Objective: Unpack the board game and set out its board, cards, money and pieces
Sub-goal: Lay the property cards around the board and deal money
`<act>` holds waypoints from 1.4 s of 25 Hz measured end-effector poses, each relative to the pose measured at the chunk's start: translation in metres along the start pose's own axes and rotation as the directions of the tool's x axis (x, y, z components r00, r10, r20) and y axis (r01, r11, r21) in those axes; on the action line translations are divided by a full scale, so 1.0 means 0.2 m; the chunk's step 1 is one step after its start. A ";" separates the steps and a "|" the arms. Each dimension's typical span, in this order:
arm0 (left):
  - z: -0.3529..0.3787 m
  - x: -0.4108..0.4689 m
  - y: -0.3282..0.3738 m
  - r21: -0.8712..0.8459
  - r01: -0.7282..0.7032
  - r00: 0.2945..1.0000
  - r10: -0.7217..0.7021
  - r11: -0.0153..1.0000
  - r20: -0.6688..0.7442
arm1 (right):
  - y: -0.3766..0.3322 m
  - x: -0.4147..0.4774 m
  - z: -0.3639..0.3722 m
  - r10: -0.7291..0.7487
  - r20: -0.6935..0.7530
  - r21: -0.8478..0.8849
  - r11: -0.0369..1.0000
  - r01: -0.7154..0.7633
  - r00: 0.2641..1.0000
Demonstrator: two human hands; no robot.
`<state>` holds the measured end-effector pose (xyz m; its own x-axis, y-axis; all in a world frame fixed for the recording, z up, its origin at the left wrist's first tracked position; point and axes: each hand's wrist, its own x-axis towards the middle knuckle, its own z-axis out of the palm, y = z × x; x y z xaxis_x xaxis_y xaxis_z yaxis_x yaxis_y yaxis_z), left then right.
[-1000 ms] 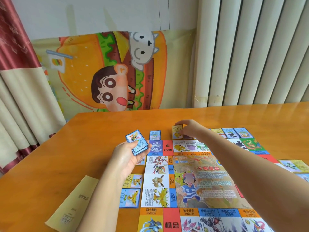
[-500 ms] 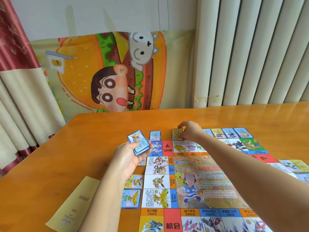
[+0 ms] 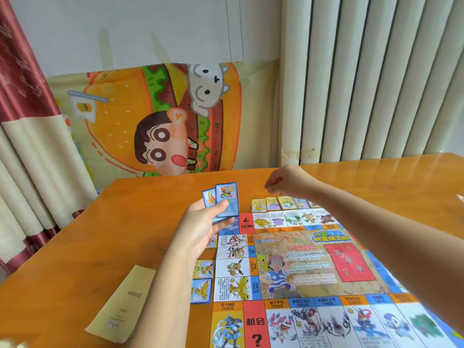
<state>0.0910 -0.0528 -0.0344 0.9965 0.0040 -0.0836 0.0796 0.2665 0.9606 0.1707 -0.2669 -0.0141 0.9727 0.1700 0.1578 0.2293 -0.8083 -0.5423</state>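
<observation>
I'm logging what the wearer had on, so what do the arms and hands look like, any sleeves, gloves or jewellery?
No gloves or rings show on the left hand or right hand. The left arm and right arm are uncovered to the frame edge: no sleeve, watch or bracelet in view. No markings visible.

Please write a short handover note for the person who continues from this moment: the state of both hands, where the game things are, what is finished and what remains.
Left hand: holds a fanned stack of cards over the board's far left corner.
Right hand: raised beyond the board's far edge, fingers loosely curled, no card visible in it.
Board: unfolded flat on the table.
Done: far-edge cards and left-edge cards lie beside their squares.
Left: lay out the remaining stack. Money and pieces are not in view.
</observation>
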 end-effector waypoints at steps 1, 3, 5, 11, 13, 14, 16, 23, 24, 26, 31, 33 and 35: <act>0.02 -0.03 0.02 0.046 -0.028 1.000 0.027 0.999 0.008 | -0.04 -0.05 -0.04 -0.012 0.014 0.039 0.999 0.012 1.000; 0.05 -0.07 0.06 0.095 -0.077 0.997 0.079 0.992 -0.019 | -0.14 -0.14 -0.09 0.003 0.039 0.216 0.976 -0.011 0.999; 0.06 -0.14 0.09 0.091 -0.111 0.991 0.117 0.990 -0.064 | -0.24 -0.25 -0.12 0.027 0.096 0.425 0.903 -0.066 0.995; 0.08 -0.38 0.09 0.038 -0.146 0.977 0.150 0.989 -0.151 | -0.44 -0.62 -0.02 0.013 0.197 0.769 0.618 -0.163 0.980; 0.09 -0.45 0.08 0.011 -0.136 0.978 0.136 0.991 -0.157 | -0.48 -0.69 0.00 0.047 0.205 0.796 0.574 -0.195 0.978; 0.09 -0.49 0.08 0.007 -0.132 0.980 0.132 0.991 -0.150 | -0.49 -0.73 0.01 0.062 0.212 0.806 0.553 -0.211 0.975; 0.08 -0.55 0.07 0.000 -0.123 0.983 0.121 0.992 -0.134 | -0.50 -0.78 0.02 0.072 0.232 0.835 0.497 -0.236 0.970; 0.05 -0.67 -0.01 0.060 -0.087 0.995 0.089 0.994 -0.041 | -0.48 -0.88 0.06 0.073 0.250 0.723 0.650 -0.236 0.966; 0.03 -0.67 -0.03 0.071 -0.086 0.996 0.088 0.994 -0.022 | -0.47 -0.89 0.07 0.077 0.251 0.719 0.652 -0.240 0.965; 0.01 -0.68 -0.05 0.044 -0.060 0.998 0.060 0.997 0.013 | -0.46 -0.90 0.09 0.074 0.250 0.723 0.649 -0.237 0.965; -0.05 -0.62 -0.05 -0.121 -0.026 0.977 0.000 0.992 -0.212 | -0.42 -0.84 0.09 0.154 0.212 0.696 0.669 -0.260 0.965; -0.12 -0.56 -0.10 0.063 -0.071 0.941 0.088 0.996 -0.326 | -0.38 -0.80 0.08 0.165 0.186 0.643 0.725 -0.247 0.969; -0.19 -0.50 -0.16 0.374 -0.073 0.914 0.212 0.924 -0.346 | -0.35 -0.75 0.09 0.163 0.184 0.601 0.761 -0.242 0.969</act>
<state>-0.0128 -0.0249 -0.0666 0.9185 0.3938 0.0359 0.0104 -0.1149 0.9933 0.0088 -0.2264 -0.0143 0.9868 0.1367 -0.0873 -0.0398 -0.3177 -0.9473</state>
